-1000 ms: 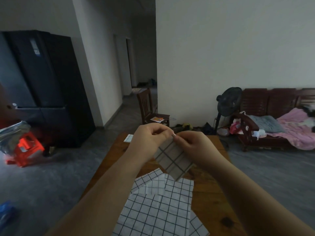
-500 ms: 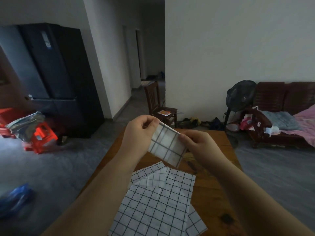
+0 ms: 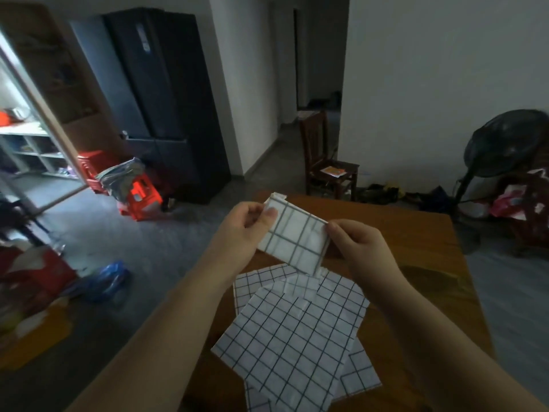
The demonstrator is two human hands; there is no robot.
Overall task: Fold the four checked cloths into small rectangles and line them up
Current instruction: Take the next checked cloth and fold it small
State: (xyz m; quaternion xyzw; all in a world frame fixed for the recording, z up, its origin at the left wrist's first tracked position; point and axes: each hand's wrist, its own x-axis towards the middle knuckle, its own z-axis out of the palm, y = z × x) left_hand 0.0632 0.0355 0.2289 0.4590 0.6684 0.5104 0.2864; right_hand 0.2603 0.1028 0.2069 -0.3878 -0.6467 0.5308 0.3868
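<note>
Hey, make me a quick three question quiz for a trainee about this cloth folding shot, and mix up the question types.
1. True or false: the folded cloth lies flat on the unfolded cloths.
2. Left hand, right hand: which pinches the folded cloth? A) left only B) right only C) both
3. Fill in: the unfolded cloths lie overlapping on the wooden ___.
Key: 1 false, it is held in the air above them. 2 C, each hand pinches one end. 3 table.
</note>
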